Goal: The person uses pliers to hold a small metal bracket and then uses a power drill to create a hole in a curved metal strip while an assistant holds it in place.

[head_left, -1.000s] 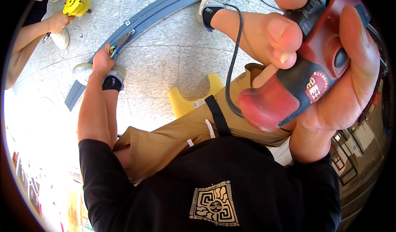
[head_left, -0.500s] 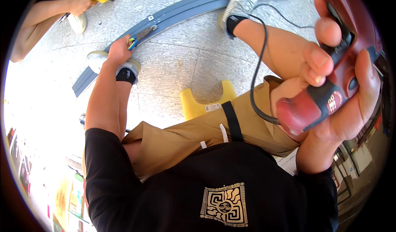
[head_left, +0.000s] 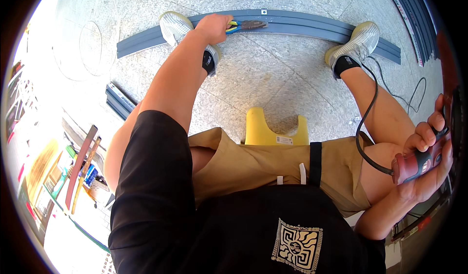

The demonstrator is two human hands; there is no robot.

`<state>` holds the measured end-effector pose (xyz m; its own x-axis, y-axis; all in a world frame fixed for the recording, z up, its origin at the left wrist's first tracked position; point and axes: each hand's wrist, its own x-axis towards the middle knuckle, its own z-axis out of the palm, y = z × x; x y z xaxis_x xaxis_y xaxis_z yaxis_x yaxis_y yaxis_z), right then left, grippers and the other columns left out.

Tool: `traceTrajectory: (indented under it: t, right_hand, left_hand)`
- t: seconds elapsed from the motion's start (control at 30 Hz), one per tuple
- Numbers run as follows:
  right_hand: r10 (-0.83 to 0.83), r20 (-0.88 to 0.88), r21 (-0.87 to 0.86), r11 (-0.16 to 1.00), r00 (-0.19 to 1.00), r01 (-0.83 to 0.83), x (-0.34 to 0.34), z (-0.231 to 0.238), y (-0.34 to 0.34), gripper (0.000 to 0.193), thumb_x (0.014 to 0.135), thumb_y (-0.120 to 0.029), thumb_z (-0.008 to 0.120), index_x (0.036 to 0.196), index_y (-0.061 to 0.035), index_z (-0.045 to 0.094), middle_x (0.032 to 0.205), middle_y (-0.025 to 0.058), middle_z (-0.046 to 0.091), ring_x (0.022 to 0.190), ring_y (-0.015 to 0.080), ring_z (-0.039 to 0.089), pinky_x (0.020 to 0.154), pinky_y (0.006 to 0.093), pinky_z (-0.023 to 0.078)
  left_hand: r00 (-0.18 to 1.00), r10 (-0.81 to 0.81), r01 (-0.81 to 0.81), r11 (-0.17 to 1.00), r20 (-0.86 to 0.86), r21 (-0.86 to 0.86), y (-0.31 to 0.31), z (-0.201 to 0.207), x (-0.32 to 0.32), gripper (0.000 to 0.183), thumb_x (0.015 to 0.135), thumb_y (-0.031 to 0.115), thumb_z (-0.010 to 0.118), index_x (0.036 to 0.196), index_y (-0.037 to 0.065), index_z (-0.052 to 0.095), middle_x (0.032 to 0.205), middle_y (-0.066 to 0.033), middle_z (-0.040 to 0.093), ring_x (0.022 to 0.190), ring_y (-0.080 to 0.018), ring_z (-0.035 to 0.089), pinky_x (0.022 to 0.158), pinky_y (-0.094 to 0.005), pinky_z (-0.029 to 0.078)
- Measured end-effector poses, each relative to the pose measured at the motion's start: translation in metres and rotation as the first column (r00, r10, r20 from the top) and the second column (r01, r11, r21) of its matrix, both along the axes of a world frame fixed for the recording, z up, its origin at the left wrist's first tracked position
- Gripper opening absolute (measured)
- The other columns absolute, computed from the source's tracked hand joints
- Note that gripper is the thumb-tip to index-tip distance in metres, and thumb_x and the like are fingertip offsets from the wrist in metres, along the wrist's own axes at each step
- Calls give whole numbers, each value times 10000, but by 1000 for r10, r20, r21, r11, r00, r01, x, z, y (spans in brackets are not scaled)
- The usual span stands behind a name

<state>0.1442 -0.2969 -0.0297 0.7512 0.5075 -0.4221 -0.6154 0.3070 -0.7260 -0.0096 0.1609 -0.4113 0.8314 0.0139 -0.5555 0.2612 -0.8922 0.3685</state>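
My left hand (head_left: 213, 29) is closed around the blue and yellow handles of a pair of pliers (head_left: 252, 25). The pliers' jaws lie over a long grey grooved profile (head_left: 302, 24) on the floor. Both my shoes rest on that profile, with my left hand close beside the left shoe (head_left: 174, 26). At the far right, my right hand (head_left: 429, 140) grips a red and black corded power tool (head_left: 412, 166), held up above my right thigh. The tool's front end is lost in the dark rim of the view.
A black cord (head_left: 369, 127) runs from the tool over my right leg to the floor. More grey profiles (head_left: 408, 15) lie at the far right, others (head_left: 119, 101) at the left. A yellow stool (head_left: 275, 133) stands between my legs. Assorted tools (head_left: 82, 169) lie at lower left.
The view has swung left. The other person's arm and yellow tool are out of sight. My right hand has lowered the power tool toward the right rim; my left still holds the pliers.
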Motion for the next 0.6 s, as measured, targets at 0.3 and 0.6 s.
traceTrajectory:
  t: [0.3,0.6]
  right_hand:
    - [56,21,-24,998,998,-56,2,-5,16,701,1122,-176,519,1688,30,161,1294,90,521,1020,172,547,926,313,540]
    - [145,40,-20,989,989,-144,4,-6,17,730,1128,-211,529,1687,54,141,1340,89,526,1056,168,550,932,302,531]
  left_hand:
    - [999,8,-10,998,36,63,-2,8,-12,291,813,1,687,1089,89,655,983,-189,753,998,-432,718,837,-531,553]
    - [1000,3,-6,993,30,119,-8,7,-16,329,847,5,709,1158,96,651,1063,-170,759,1053,-408,722,863,-530,569]
